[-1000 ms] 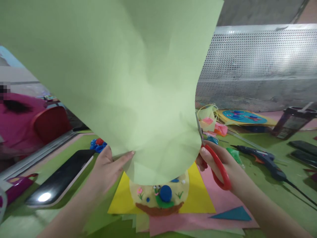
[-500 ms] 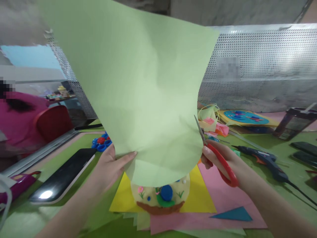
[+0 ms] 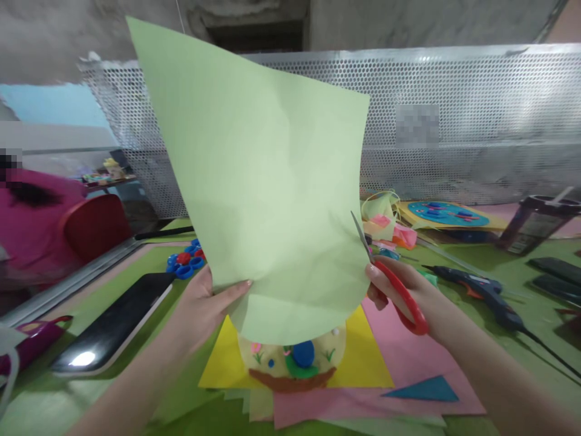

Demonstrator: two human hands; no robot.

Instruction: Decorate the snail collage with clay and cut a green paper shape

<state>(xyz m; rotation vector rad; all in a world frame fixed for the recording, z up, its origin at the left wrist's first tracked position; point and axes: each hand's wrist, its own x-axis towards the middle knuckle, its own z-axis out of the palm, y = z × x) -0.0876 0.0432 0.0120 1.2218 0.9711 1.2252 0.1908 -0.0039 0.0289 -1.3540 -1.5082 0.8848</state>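
Note:
A large sheet of light green paper (image 3: 267, 181) stands up in front of me, its lower edge curved towards me. My left hand (image 3: 206, 300) is closed on its lower left corner, thumb on the near face. In my right hand (image 3: 399, 284) are red-handled scissors (image 3: 403, 297), blades pointing up along the paper's right edge; the fingers also touch that edge. Below the sheet, partly hidden by it, lies a round cream clay picture (image 3: 313, 366) with flowers and a blue and green shape. It rests on yellow paper (image 3: 367, 357).
Pink paper (image 3: 426, 339) and a blue paper triangle (image 3: 426, 389) lie to the right. Further right are a glue gun (image 3: 481, 293) with its cord and a dark cup (image 3: 540, 224). On the left lie a phone (image 3: 113, 324) and blue rings (image 3: 186, 264). A person in pink (image 3: 40, 212) sits beyond.
The top of the green sheet has come down and its upper corners now show. Both hands keep their grip; the scissors have shifted slightly left.

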